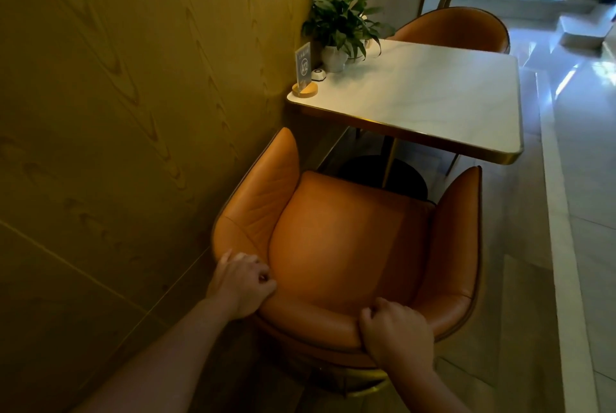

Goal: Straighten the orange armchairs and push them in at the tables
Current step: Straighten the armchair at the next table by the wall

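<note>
Both hands are on the near chair [346, 246]; the left hand [241, 282] is clamped over the top of the backrest at its left curve, fingers curled down the inside, thumb side hidden behind the rim; the right hand [395, 329] is clenched on the same rim further right, knuckles up, fingers hooked over the padded edge. Both forearms are bare and reach in from the bottom of the view. The chair itself sits close beside the wood-grain wall [116, 112] on its left, facing the table [433, 99]; its arm tips are near the table's front edge but the seat is not under the top; the dark round table base [383, 176] shows in the gap just past the seat cushion. On the white tabletop, against the wall: a sign [304, 64] marked A12 on a round wooden foot, a small white puck [318, 75] just beside it, and a potted plant [340, 25] in a white pot. Across the table stands the far chair [460, 29], its back towards the glossy floor [573, 132]; it looks tucked close to the table's far edge.
</note>
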